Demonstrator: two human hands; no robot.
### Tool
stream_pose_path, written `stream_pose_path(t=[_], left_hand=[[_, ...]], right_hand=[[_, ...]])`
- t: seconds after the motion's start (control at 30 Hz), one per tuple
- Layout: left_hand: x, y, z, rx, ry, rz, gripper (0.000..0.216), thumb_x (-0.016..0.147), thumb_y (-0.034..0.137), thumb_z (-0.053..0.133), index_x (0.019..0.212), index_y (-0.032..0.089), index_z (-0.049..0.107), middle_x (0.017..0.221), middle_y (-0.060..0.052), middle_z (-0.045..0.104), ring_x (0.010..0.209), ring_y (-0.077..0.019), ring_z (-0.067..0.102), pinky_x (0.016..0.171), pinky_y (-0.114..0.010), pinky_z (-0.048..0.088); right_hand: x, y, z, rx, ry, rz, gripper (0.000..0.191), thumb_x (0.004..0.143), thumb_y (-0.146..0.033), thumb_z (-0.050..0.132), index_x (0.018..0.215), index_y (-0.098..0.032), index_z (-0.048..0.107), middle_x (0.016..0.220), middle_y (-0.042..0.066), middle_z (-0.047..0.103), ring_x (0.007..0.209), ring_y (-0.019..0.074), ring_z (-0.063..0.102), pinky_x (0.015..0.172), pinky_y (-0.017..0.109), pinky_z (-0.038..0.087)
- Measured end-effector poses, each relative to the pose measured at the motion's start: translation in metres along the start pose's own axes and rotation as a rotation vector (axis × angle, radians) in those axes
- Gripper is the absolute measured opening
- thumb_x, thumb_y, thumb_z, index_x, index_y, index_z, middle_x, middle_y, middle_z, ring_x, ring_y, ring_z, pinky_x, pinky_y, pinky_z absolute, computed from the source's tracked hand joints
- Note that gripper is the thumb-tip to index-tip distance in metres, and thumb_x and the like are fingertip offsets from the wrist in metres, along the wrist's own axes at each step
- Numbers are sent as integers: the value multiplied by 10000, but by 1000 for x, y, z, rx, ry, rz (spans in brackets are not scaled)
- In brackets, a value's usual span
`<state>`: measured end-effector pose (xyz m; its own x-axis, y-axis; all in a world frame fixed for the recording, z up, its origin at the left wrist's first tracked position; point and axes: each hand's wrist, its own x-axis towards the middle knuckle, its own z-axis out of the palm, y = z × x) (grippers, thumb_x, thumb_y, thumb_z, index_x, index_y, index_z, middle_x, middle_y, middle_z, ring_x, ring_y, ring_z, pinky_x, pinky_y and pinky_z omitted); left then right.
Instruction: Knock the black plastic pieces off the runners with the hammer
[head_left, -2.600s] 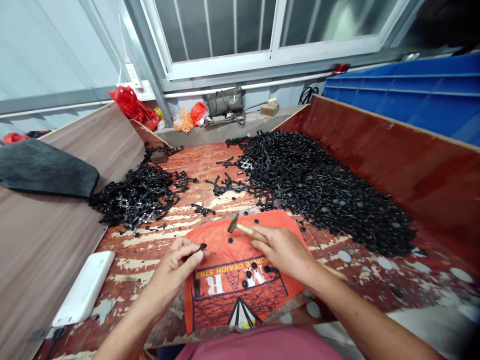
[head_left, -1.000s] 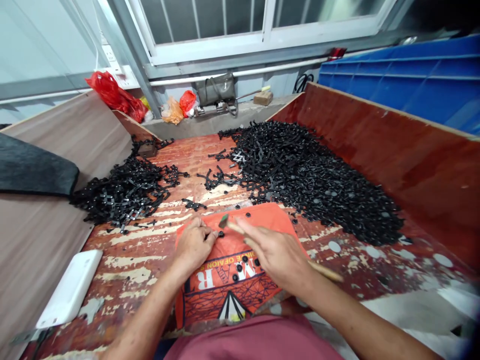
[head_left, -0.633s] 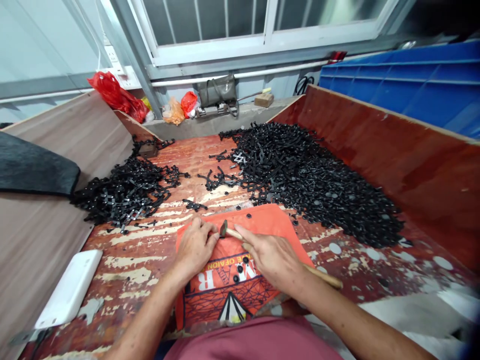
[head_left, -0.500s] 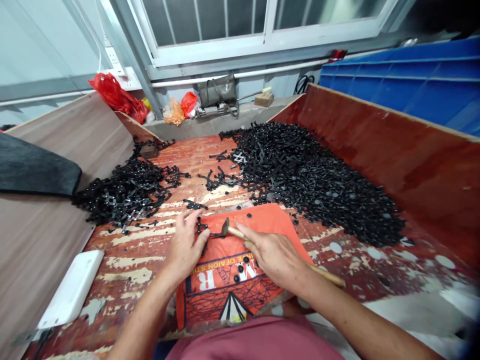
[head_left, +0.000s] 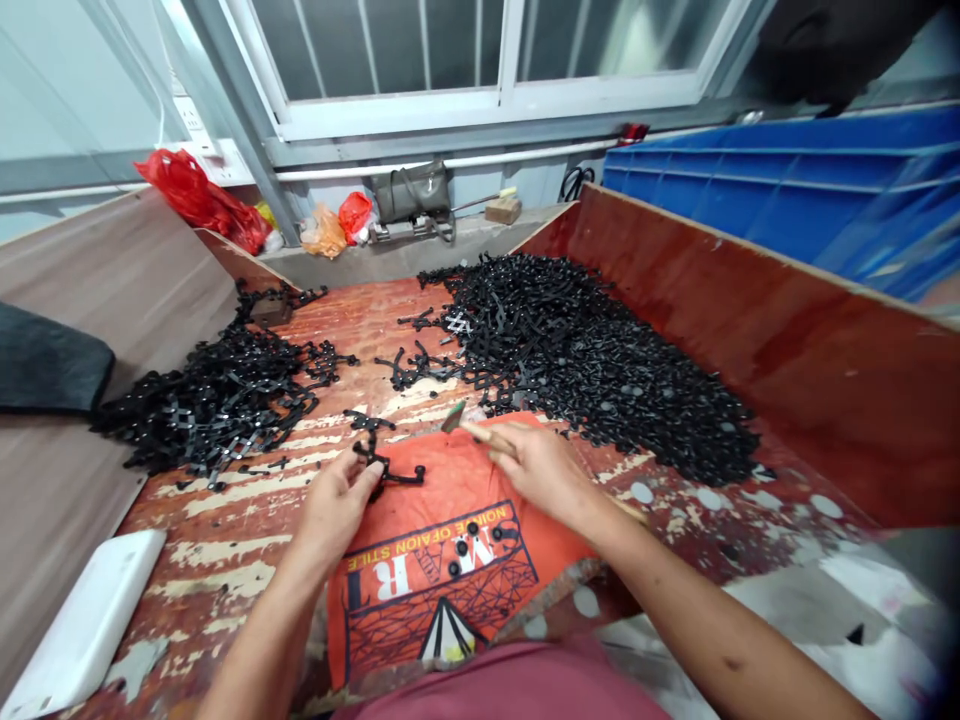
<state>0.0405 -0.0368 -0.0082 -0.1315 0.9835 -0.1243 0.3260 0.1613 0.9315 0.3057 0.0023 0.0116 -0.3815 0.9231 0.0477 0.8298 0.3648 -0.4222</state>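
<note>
The left hand (head_left: 334,505) has its fingers (head_left: 366,472) pinched together on the near end of a black plastic piece (head_left: 386,468), which lies at the far left edge of the orange cloth (head_left: 487,500) on the worn red counter (head_left: 225,530). The right hand (head_left: 544,470) has its fingers wrapped round the wooden handle of a small hammer (head_left: 469,428), whose head is raised just beyond the cloth. A big heap of black parts (head_left: 600,370) lies to the right, a smaller heap (head_left: 210,400) to the left
</note>
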Motion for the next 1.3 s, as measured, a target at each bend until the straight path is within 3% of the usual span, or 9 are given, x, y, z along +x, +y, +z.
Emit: stream_pose_path(t=[0.1, 0.2, 0.3, 0.5, 0.6, 0.73, 0.87, 1.03, 1.3], left_hand=[[-15, 12, -3, -133, -54, -48, 282, 814, 432, 612, 965, 193, 613, 935, -26, 674, 852, -193, 591, 772, -281, 446], [-28, 20, -6, -70, -54, -91, 212, 820, 359, 576, 932, 198, 660, 1002, -32, 688, 1012, -223, 579, 868, -292, 414], [-34, 19, -9, -42, -94, -93, 229, 831, 345, 506, 817, 191, 675, 867, -29, 681, 886, -215, 580, 800, -294, 410], [-30, 1, -7, 34, -132, -101, 454, 862, 557, 495, 652, 170, 606, 662, -16, 584, 635, -162, 472, 624, -275, 348], [-24, -1, -2, 99, -174, -40, 440, 879, 564, 478, 683, 181, 572, 672, -3, 564, 663, -165, 490, 633, -269, 353], [-15, 9, 7, 306, -119, 72, 379, 916, 507, 421, 720, 204, 537, 713, 4, 572, 699, -177, 520, 648, -270, 360], [-3, 17, 24, 432, -162, 126, 367, 940, 449, 383, 685, 216, 507, 666, 14, 578, 661, -169, 537, 631, -263, 357], [9, 15, 44, 522, -203, 106, 375, 949, 439, 369, 684, 220, 521, 647, 15, 611, 634, -163, 559, 604, -253, 346], [14, 15, 52, 683, -193, 64, 349, 943, 405, 378, 698, 215, 539, 642, 2, 603, 629, -166, 564, 592, -260, 306]], right_hand=[[22, 6, 2, -84, 12, 40, 197, 929, -288, 543, 1049, -246, 693, 1058, 41, 716, 884, 191, 650, 755, 276, 441], [31, 2, 9, -113, -23, 37, 174, 915, -293, 544, 966, -238, 701, 1005, 46, 720, 856, 202, 650, 722, 285, 426], [27, -11, 18, -118, -52, 15, 201, 929, -287, 506, 952, -230, 697, 961, 53, 727, 851, 206, 655, 707, 285, 419], [15, -34, 22, -68, -134, -37, 135, 883, -269, 596, 927, -249, 722, 920, 37, 747, 827, 201, 668, 685, 274, 418], [10, -26, 7, -20, -156, -46, 211, 895, -327, 616, 1083, -318, 713, 952, -2, 759, 832, 191, 676, 668, 258, 418], [-8, 1, -10, 77, -115, 0, 367, 956, -350, 533, 1314, -383, 604, 999, -15, 759, 794, 179, 672, 644, 253, 402], [-29, 23, -8, 106, -110, 63, 328, 961, -326, 504, 1255, -335, 649, 870, 1, 750, 730, 185, 663, 608, 259, 371], [-37, 31, 3, 224, -109, 88, 342, 961, -335, 491, 1267, -338, 644, 928, 1, 753, 778, 193, 671, 646, 266, 395], [-36, 35, 4, 250, -107, 73, 393, 962, -331, 497, 1341, -353, 600, 958, 0, 761, 779, 199, 681, 654, 278, 442]])
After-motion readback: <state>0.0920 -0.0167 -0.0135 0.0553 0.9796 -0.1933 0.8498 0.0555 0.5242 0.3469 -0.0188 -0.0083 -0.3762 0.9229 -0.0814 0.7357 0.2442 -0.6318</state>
